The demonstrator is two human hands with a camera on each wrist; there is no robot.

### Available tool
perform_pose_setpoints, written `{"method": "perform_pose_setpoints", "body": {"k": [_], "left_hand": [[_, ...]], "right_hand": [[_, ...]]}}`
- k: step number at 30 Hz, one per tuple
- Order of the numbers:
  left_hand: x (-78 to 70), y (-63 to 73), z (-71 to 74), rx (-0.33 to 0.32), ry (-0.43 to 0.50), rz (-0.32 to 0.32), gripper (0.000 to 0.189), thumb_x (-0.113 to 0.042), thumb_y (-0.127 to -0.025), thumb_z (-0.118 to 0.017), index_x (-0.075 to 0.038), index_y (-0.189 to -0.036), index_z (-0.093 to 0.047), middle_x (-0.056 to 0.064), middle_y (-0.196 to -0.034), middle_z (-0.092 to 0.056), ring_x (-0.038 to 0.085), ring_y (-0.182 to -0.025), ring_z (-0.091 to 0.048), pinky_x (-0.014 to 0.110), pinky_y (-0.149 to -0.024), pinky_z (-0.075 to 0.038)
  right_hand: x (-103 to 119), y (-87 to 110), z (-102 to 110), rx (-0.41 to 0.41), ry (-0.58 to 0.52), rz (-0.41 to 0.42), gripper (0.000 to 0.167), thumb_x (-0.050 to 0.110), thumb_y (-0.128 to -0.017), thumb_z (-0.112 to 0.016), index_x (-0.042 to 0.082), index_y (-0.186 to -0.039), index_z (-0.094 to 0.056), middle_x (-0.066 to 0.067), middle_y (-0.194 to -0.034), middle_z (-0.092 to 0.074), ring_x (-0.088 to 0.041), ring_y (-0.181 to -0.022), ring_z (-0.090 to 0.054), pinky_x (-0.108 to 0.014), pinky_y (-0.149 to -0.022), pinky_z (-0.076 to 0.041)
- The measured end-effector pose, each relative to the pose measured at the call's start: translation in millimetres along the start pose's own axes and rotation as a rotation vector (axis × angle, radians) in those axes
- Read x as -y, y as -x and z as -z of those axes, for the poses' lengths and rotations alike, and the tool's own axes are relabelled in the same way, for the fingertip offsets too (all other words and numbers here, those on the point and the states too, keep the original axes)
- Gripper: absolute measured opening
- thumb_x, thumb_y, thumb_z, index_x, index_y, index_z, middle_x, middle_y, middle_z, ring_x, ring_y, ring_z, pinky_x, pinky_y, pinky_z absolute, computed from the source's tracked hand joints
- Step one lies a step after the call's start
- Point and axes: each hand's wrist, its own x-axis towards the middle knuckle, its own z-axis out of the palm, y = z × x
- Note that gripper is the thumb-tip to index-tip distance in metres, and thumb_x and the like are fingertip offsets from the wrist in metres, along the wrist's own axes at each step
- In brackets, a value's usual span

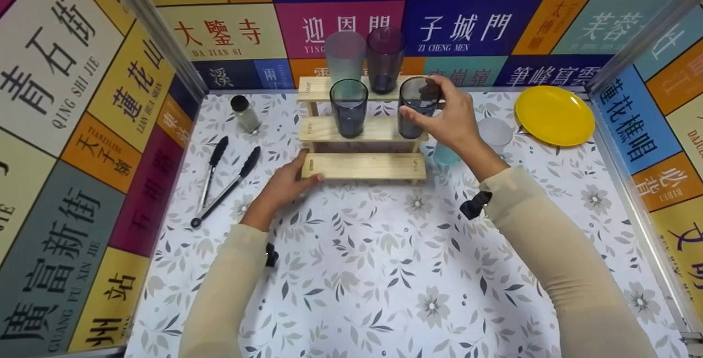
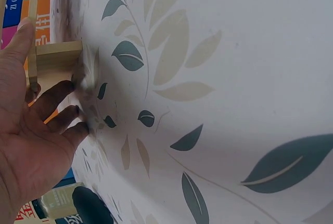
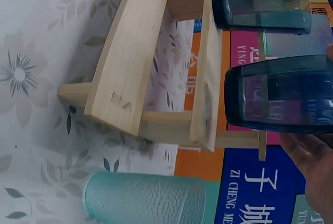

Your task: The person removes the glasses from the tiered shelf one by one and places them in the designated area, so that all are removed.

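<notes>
Dark glass [image 1: 416, 100]: over the right end of the middle shelf [image 1: 381, 127], base seemingly just clear of the wood
Right hand [image 1: 457, 119]: fingers and thumb around that glass near its rim, likely keeping the base free
Wooden rack [image 1: 329, 169]: near the back edge of the worktop [image 1: 384, 292] (stepped, so the rear glasses show)
Left hand [image 1: 285, 182]: grips the rack's lower left end, probably to steady it
Yellow plate [image 1: 554, 116]: back right corner, apparently out of the way

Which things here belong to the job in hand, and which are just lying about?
Part of the job:
dark glass gripped by the right hand
wooden rack touched by the left hand
second dark glass, purple glass, frosted glass
teal cup, probably

Lying about, apparently:
tongs
black-capped jar
yellow plate
</notes>
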Motion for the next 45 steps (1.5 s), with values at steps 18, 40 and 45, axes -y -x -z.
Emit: {"method": "perform_pose_setpoints", "body": {"k": [18, 40, 45], "left_hand": [[2.3, 0.7, 2.6, 0.022, -0.008, 0.019, 0.109, -0.074, -0.101, -0.066, -0.024, -0.18, -0.01, 0.018, -0.182, -0.03, 0.043, -0.166, -0.035, 0.057, -0.138, -0.029], [-0.5, 1.1, 0.8, 0.015, 0.016, 0.034, 0.108, -0.074, -0.1, -0.067, -0.026, -0.18, -0.012, 0.02, -0.182, -0.028, 0.045, -0.167, -0.032, 0.058, -0.138, -0.026], [-1.0, -0.5, 1.1, 0.019, 0.004, 0.005, 0.107, -0.07, -0.102, -0.068, -0.021, -0.18, -0.014, 0.021, -0.181, -0.031, 0.046, -0.165, -0.036, 0.058, -0.137, -0.03]], "right_hand": [[-24, 13.9, 39, -0.041, 0.068, 0.006, 0.081, 0.048, -0.085, -0.097, 0.007, -0.147, -0.064, -0.015, -0.122, -0.078, -0.027, -0.106, -0.074, -0.009, -0.086, -0.05], [-55, 29.0, 88, -0.072, 0.097, -0.122, 0.082, 0.051, -0.086, -0.096, 0.012, -0.15, -0.062, -0.013, -0.136, -0.076, -0.026, -0.117, -0.07, -0.008, -0.095, -0.051], [-62, 32.5, 101, -0.1, 0.114, -0.129, 0.083, 0.046, -0.086, -0.097, 0.01, -0.152, -0.062, -0.016, -0.133, -0.076, -0.026, -0.113, -0.069, -0.005, -0.09, -0.048]]}}
